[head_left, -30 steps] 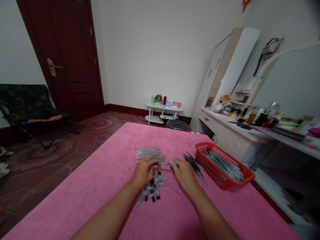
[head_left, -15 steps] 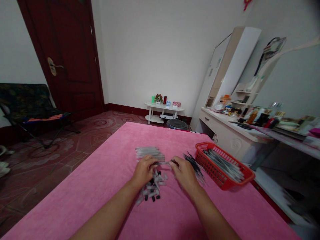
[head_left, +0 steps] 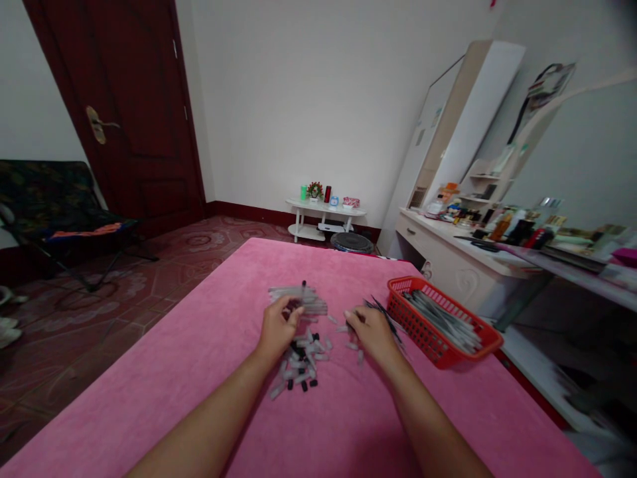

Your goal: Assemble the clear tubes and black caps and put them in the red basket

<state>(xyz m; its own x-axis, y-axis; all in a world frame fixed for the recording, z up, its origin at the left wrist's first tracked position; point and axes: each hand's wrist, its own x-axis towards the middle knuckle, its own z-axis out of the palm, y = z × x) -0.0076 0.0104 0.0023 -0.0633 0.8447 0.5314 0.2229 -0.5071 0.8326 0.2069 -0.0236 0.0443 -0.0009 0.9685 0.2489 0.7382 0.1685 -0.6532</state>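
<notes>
Pink cloth (head_left: 199, 338), small parts laid within reach

Spread wide beneath all the parts, one piece only, probably to keep them from rolling. Parked at the right, one red basket (head_left: 445, 358), likely as bulk storage clear of both forearms.

Hands next: two. With the left hand (head_left: 279, 326), just by the tube row, fingers seemingly pinching one upright tube; grip blurred, though. With the right hand (head_left: 371, 332), between heap and basket, fingers drawn together; cannot tell whether around anything.

Inside the basket, grey sticks (head_left: 440, 318) lying mostly lengthwise, perhaps to suit its long shape; too overlapped to count. Beyond the left hand, a row of pale tubes (head_left: 317, 307), roughly parallel, presumably for tidiness; number unclear. Between right hand and basket, thin dark sticks (head_left: 385, 313), bunched and partly hidden, no sure count. Above the left fingers, one dark-tipped tube (head_left: 304, 292), pointing up, perhaps for setting down on the row.

Smallest last: a mixed heap (head_left: 298, 364) between the forearms, probably central to serve both hands, uncountable; about four loose pale pieces (head_left: 352, 346) beside the right hand; three dark pieces (head_left: 304, 386) along the heap's near edge.
</notes>
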